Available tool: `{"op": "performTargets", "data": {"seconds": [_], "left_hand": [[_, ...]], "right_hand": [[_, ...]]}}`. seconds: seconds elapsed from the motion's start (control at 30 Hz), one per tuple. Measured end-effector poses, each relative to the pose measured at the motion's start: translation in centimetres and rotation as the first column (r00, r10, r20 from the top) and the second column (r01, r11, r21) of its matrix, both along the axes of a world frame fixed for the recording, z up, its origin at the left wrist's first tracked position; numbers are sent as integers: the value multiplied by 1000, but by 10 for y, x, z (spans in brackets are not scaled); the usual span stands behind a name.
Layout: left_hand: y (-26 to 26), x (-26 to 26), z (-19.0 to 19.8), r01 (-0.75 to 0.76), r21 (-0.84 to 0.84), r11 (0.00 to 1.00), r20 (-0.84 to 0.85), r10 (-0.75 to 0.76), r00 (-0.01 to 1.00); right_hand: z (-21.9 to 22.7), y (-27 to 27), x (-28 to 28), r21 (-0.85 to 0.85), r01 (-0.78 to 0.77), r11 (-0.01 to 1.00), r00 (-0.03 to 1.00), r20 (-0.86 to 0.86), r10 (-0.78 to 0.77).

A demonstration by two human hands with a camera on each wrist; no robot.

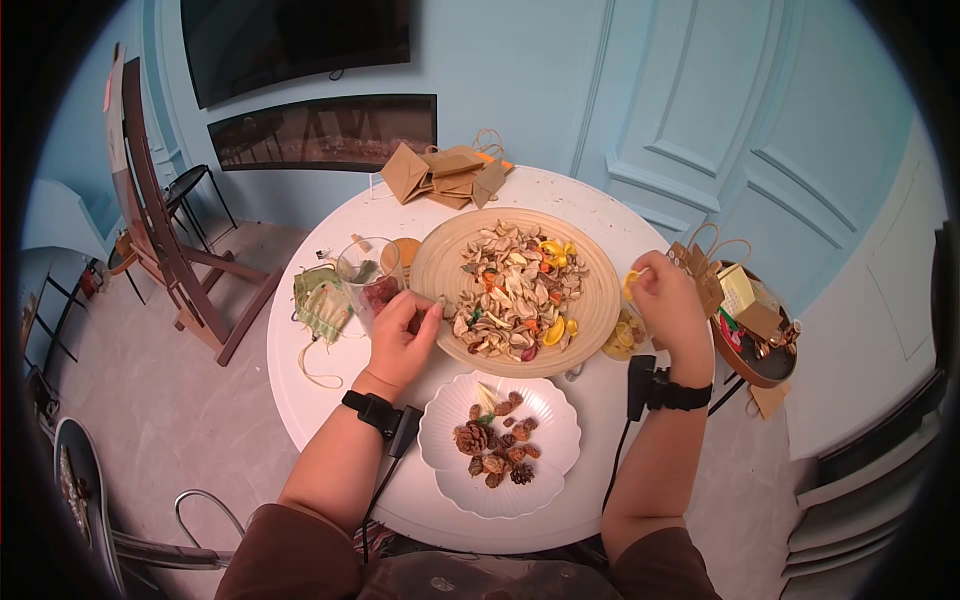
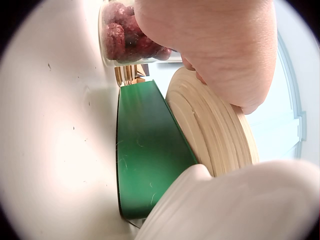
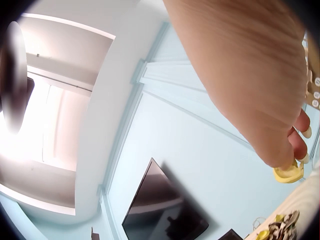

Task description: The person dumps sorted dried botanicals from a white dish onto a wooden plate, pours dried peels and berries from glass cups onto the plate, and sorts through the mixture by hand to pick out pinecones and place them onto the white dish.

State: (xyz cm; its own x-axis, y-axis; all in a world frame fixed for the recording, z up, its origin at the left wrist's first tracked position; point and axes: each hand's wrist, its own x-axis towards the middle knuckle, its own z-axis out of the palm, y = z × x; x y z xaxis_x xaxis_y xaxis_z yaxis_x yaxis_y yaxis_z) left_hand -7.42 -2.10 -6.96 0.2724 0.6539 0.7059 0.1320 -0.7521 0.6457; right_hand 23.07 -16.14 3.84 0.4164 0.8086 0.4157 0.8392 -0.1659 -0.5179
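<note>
My right hand [image 1: 668, 300] pinches a curved yellow dried petal [image 3: 289, 175] between thumb and fingers, above the right rim of a round wooden plate [image 1: 440, 240]. Dried beige petals [image 1: 510, 295] are heaped on that plate, with yellow and orange pieces among them. Below the right hand stands a clear container [image 1: 625, 338] of yellow pieces. My left hand [image 1: 403, 335] is at the plate's left rim, fingers bent; I cannot tell if it holds anything. Close beside it stands a clear cup [image 1: 360, 262] with dark red dried pieces [image 2: 125, 35] inside.
Nearest me, a white scalloped dish [image 1: 440, 470] holds pine cones. A green support [image 2: 150, 150] stands under the wooden plate. Brown paper bags [image 1: 450, 175] lie at the table's back, a small green pouch [image 1: 322, 300] at left. A side tray [image 1: 765, 370] stands to the right.
</note>
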Motion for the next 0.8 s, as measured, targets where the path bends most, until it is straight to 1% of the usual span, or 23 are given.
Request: {"op": "performTargets", "data": {"seconds": [0.07, 0.1, 0.17, 0.2, 0.3, 0.37, 0.4, 0.47, 0.5, 0.57, 0.6, 0.63, 0.67, 0.7, 0.73, 0.8], "left_hand": [[0, 0, 0, -1, 0, 1000, -3, 1, 1000], [0, 0, 0, -2, -1, 1000, -2, 2, 1000], [0, 0, 0, -1, -1, 1000, -1, 1, 1000], [0, 0, 0, -5, 8, 1000, 2, 4, 1000], [-1, 1, 1, -8, 7, 1000, 2, 8, 1000], [-1, 1, 1, -8, -3, 1000, -1, 8, 1000], [-1, 1, 0, -9, -3, 1000, -2, 9, 1000], [0, 0, 0, -11, -3, 1000, -3, 11, 1000], [0, 0, -1, -9, 3, 1000, -5, 9, 1000], [0, 0, 0, -8, 7, 1000, -7, 8, 1000], [0, 0, 0, -3, -9, 1000, -8, 3, 1000], [0, 0, 0, 3, -24, 1000, -9, -3, 1000], [1, 0, 0, 2, -25, 1000, -9, -2, 1000], [1, 0, -1, 0, -12, 1000, -10, 0, 1000], [1, 0, -1, -2, 0, 1000, -11, 2, 1000], [0, -1, 0, 2, -8, 1000, -10, -2, 1000]], "right_hand": [[1, -7, 11, 17, 105, 994, 994, 40, -105], [1, -10, 15, 17, 105, 994, 994, 40, -105], [2, -13, 20, 18, 173, 985, 983, 61, -174], [3, -14, 19, 18, 174, 985, 983, 60, -175], [5, -15, 17, 49, 140, 989, 986, 79, -144], [6, -12, 9, 56, 71, 996, 997, 16, -72], [6, -10, 6, 56, 71, 996, 997, 15, -72], [7, -6, -2, -61, -40, 997, 991, -128, 32], [5, -4, -4, -61, -40, 997, 991, -128, 32], [-1, 1, -8, -163, -154, 974, 988, -58, 146], [-1, 3, -12, -225, -151, 963, 988, -71, 138], [-1, 4, -18, -225, -151, 963, 988, -71, 138], [-2, 6, -23, -265, -159, 951, 987, -67, 147], [-2, 7, -27, -304, -167, 938, 986, -62, 155], [-4, 10, -29, -305, -167, 938, 986, -62, 156], [-9, 14, -31, -344, -179, 922, 981, 6, 193]]}}
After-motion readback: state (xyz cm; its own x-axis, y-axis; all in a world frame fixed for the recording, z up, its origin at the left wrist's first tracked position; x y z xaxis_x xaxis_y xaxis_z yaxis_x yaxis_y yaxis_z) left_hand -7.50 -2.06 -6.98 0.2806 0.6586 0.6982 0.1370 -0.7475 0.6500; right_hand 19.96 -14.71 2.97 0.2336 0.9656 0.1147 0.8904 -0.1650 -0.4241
